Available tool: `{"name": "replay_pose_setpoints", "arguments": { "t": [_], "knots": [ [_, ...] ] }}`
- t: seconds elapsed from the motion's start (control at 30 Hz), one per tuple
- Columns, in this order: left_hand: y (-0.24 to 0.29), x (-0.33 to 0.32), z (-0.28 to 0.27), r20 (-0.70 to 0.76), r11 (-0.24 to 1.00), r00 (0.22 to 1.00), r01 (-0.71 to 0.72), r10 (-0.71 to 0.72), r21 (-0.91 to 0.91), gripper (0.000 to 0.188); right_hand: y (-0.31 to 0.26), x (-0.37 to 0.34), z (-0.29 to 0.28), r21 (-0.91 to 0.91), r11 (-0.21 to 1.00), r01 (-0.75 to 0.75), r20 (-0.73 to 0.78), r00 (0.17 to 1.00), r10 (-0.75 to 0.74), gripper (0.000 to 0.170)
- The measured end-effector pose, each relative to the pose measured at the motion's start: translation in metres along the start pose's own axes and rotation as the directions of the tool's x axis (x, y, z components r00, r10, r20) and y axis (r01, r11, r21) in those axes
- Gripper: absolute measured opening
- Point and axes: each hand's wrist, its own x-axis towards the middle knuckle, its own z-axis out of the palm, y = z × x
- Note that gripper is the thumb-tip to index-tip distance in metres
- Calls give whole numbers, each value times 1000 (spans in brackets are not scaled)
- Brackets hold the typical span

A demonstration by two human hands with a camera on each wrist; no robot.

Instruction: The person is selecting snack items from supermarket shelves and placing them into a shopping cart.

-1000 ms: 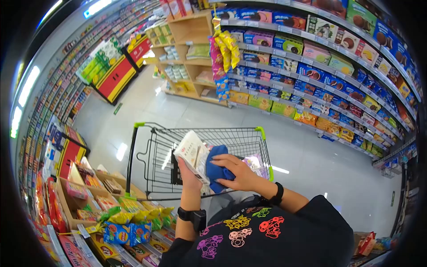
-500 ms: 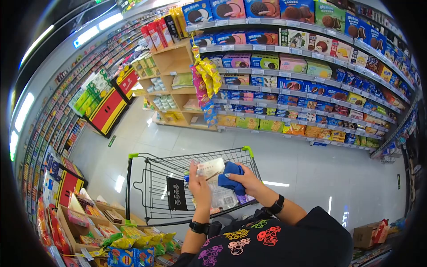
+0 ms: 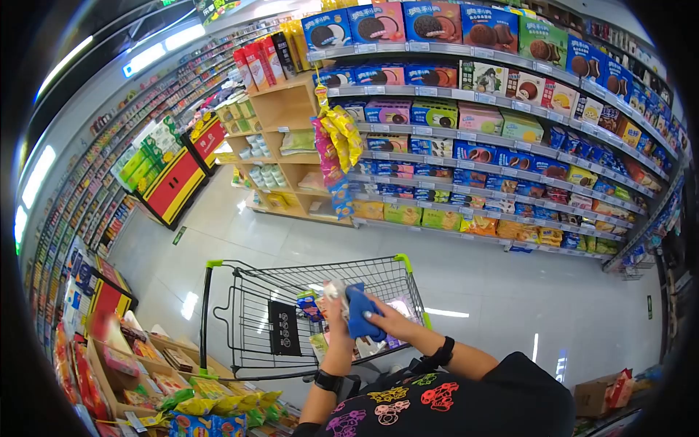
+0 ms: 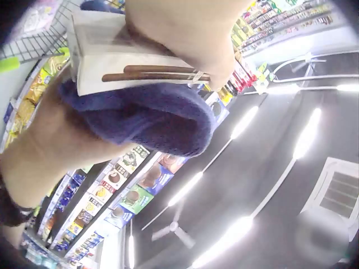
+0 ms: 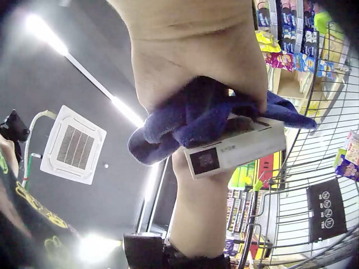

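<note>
My left hand [image 3: 337,331] grips a white box [image 4: 92,50] printed with thin brown sticks, held up above the shopping cart [image 3: 255,273]. A blue cloth [image 3: 360,312] is bunched in my right hand [image 3: 391,323] and lies against the box. In the right wrist view, a narrow side of the box [image 5: 235,150] with a dark square print shows beneath the cloth [image 5: 179,126]. The cloth covers part of the box in the head view. Below the hands, several colourful packages [image 3: 311,306] lie in the cart.
Shelves of biscuit boxes [image 3: 473,116] stand across the aisle. Snack bags [image 3: 338,138] hang at the end of a wooden shelf [image 3: 280,113]. A snack display [image 3: 156,364] stands close on the left, near the cart's handle. A cardboard box [image 3: 593,395] sits at the lower right.
The box has turned from its broad face showing to a narrower view, and the cloth has shifted over it. Both hands are closer together than half a second ago. The head view has tilted up.
</note>
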Motion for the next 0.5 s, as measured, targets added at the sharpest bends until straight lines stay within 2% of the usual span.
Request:
{"name": "replay_pose_setpoints", "arguments": {
  "t": [0.07, 0.13, 0.2, 0.23, 0.27, 0.3, 0.33, 0.37, 0.4, 0.43, 0.5],
  "knots": [
    [8, 2, -1, -90, 994, 991, -100, 96, -38, 61, 0, -4, -1, -210, 974, 82, 122, 991, -57, 63],
    [27, -7, 22, -177, 981, 974, -159, 138, -110, 60, 10, -11, -3, -225, 974, -7, 145, 989, 41, 63],
    [23, -6, 16, -139, 980, 982, -146, 127, -132, 60, 12, -16, -4, -200, 974, -111, 151, 978, 143, 64],
    [21, -8, 13, -128, 980, 984, -138, 120, -142, 60, 7, -17, -2, -240, 966, -96, 92, 988, 121, 62],
    [15, -8, 13, -98, 971, 988, -134, 116, -199, 62, 17, -15, -7, -140, 979, -148, 84, 983, 161, 60],
    [11, -14, 14, -99, 986, 995, -44, 28, -159, 64, 31, -12, -14, -37, 978, -203, 78, 976, 205, 59],
    [-1, -13, 9, -30, 982, 999, -27, 21, -188, 63, 38, -9, -16, 147, 913, -381, -15, 922, 388, 59],
    [-12, -14, 3, 34, 976, 999, -3, 10, -218, 62, 21, -6, -16, 346, 797, -496, -12, 846, 532, 60],
    [-16, -16, 2, 49, 987, 999, 7, 0, -159, 56, 32, -5, -25, 424, 769, -478, 34, 857, 514, 61],
    [-20, -19, 2, 61, 995, 998, 25, -19, -100, 53, 43, -9, -31, 439, 788, -431, 11, 880, 475, 47],
    [-18, -22, 3, 39, 960, 993, 117, -111, -255, 55, 56, -12, -44, 407, 782, -472, 187, 881, 435, 42]
  ]
}}
